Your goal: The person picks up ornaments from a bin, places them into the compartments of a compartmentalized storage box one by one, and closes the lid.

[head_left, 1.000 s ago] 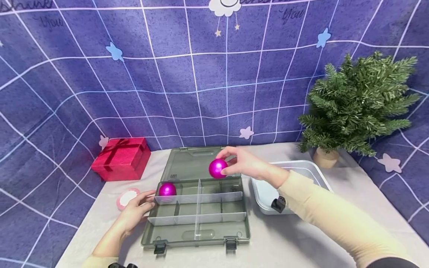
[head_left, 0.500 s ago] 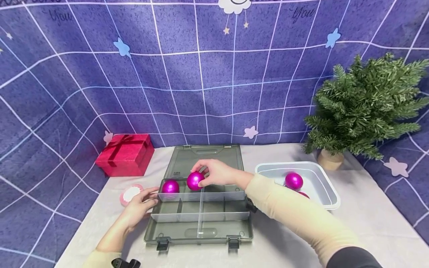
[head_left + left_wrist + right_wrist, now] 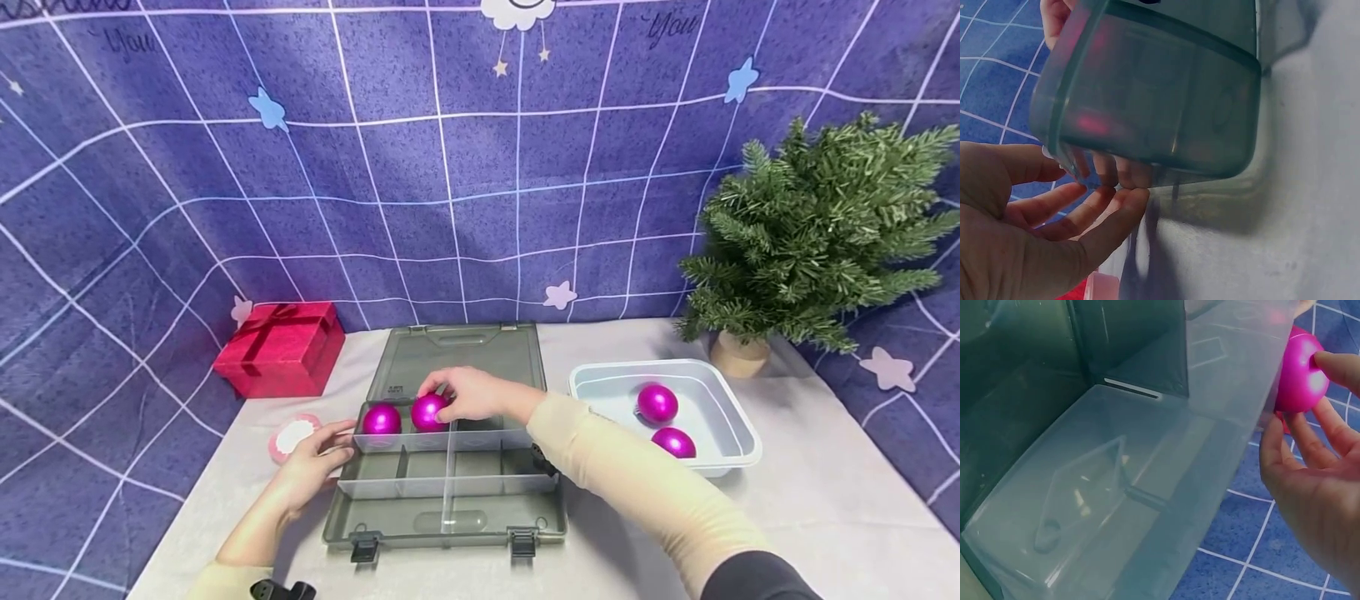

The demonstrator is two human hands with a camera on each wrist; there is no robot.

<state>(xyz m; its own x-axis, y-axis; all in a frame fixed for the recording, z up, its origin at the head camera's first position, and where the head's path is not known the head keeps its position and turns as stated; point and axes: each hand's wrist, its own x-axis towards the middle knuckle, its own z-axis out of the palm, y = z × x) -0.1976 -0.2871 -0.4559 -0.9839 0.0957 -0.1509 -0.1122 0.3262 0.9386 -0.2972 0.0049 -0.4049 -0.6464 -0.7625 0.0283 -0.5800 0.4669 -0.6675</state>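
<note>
One pink ball (image 3: 428, 412) is pinched between the thumb and fingers of the right hand (image 3: 471, 395), spread only to its width. It lies left of that hand, at the back row of the divided box (image 3: 390, 507), just beside a second ball (image 3: 381, 419); being round, it has no long axis. Farther off, the left hand (image 3: 306, 468) touches the box's left side, fingers loosely extended, gripping nothing.

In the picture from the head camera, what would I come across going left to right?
Red gift box → magenta ball in the divided case → second magenta ball held by the right hand → pale tray with two more balls → small green tree.
</note>
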